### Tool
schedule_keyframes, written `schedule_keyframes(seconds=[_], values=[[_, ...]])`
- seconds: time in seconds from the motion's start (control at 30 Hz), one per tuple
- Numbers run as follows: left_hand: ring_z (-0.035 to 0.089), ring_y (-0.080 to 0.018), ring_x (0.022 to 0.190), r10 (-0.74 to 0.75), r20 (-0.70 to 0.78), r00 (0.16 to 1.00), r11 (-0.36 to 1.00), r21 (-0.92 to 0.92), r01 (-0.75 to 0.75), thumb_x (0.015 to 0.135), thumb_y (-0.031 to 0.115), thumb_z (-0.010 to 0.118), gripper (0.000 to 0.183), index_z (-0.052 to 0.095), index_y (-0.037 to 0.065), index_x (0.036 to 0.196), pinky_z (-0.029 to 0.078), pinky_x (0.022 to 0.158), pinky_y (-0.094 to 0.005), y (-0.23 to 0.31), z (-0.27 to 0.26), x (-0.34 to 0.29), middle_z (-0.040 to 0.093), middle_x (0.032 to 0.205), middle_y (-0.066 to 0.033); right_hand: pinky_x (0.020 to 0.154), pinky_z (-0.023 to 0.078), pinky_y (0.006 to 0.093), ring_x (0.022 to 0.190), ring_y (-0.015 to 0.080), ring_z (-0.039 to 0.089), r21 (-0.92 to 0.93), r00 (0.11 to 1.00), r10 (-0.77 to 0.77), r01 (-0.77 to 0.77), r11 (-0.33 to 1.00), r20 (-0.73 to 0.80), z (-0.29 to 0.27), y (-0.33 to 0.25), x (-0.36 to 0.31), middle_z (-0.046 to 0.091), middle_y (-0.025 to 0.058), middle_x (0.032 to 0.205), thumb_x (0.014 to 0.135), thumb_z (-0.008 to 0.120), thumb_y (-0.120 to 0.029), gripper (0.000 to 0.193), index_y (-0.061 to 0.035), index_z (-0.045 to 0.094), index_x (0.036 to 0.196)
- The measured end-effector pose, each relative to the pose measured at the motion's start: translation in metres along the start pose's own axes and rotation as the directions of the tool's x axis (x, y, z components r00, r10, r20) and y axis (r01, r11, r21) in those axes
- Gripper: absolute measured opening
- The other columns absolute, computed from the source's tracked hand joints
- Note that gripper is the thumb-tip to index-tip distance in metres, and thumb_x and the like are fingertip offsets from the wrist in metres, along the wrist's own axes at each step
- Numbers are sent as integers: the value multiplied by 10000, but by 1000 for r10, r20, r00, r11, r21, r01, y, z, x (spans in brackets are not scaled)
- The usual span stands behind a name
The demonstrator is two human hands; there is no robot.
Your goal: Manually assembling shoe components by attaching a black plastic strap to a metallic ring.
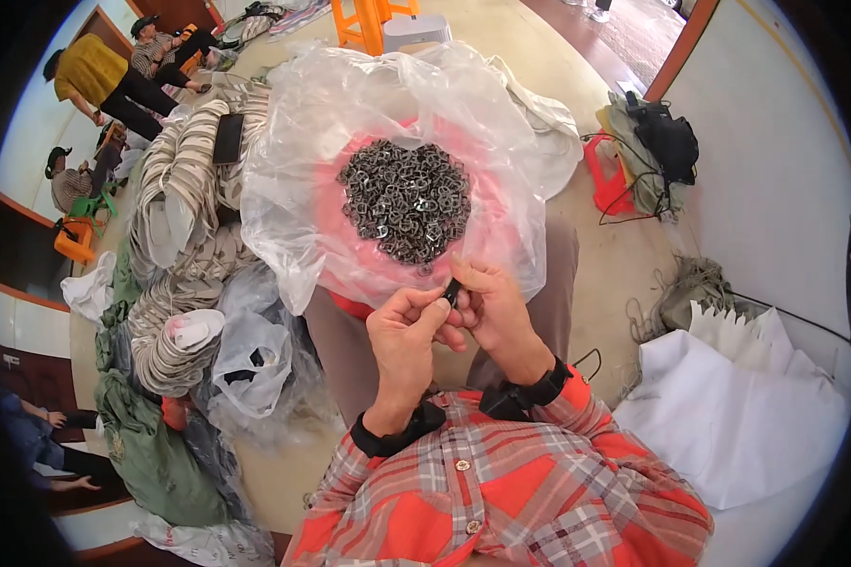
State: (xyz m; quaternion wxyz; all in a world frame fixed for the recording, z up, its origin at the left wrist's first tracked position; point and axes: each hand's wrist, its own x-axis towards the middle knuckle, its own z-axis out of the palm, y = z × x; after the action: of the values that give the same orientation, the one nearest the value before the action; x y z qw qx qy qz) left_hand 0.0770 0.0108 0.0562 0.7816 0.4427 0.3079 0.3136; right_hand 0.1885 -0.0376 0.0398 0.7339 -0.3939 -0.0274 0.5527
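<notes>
Pinches black piece [452, 291] with left hand [403, 333] and right hand [497, 306] closed on it, slanting its long axis away and rightward, just short of the buckles [405, 200].

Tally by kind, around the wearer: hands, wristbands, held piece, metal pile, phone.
Left hand and right hand: 2
Left wristband and right wristband: 2
Black piece: 1 visible
Metal pile: 1
Phone: 1
Total: 7
</notes>
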Motion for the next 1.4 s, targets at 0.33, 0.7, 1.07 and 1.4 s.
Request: schedule_keyframes(seconds=[0.33,0.7,1.07,1.4], values=[[582,-138,498,-2,-17,1000,1000,27,3,819,-1,537,79,558,-57,871,510,457,-265,-1,-11,-7,618,698,-129,369,251,179,394,38,367,-20,983,-101,106,994,152,-3,11,5,487,-10,522,834,610,-203,222,-63,548,672],[571,-143,494,12,-80,997,999,48,-8,814,4,549,65,539,-46,854,499,432,-258,1,-16,-12,600,688,-118,373,247,173,413,19,379,-184,974,-93,132,974,205,3,10,5,495,-16,526,834,612,-195,232,-64,537,658],[582,-110,562,-25,-4,1000,999,27,25,830,-3,542,24,555,-22,823,484,477,-222,6,-24,-13,604,698,-84,430,370,260,482,96,479,-675,882,-283,471,568,377,17,2,-14,507,12,559,803,630,-143,178,-7,560,713],[546,-62,710,437,-43,899,844,364,-393,782,-43,600,119,584,-24,899,446,633,-194,-2,-11,-37,600,804,-33,428,341,308,495,208,458,-382,169,-528,865,-325,832,13,4,-37,448,65,602,661,663,-26,212,63,576,832]])
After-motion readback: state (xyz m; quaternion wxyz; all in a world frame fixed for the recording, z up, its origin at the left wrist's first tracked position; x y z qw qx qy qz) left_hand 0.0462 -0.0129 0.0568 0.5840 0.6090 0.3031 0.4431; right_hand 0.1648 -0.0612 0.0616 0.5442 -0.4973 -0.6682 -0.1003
